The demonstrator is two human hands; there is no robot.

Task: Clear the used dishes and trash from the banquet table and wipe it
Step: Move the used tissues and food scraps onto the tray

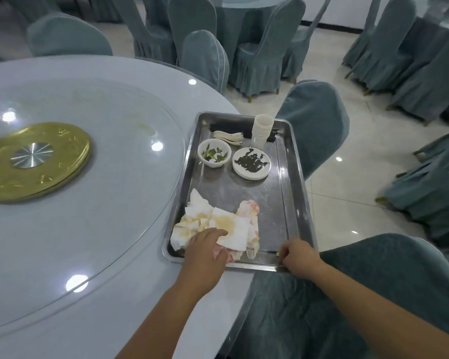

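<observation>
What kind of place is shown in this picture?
Most likely a restaurant banquet hall: a large round table with a glass turntable, many chairs in matching teal fabric covers, and a steel tray of used dishes.

Bare steel mid-tray [283, 193] open between bowl [214, 153], plate [251, 163] and napkins [218, 224], chairs [314, 125] seemingly crowding right edge.
</observation>
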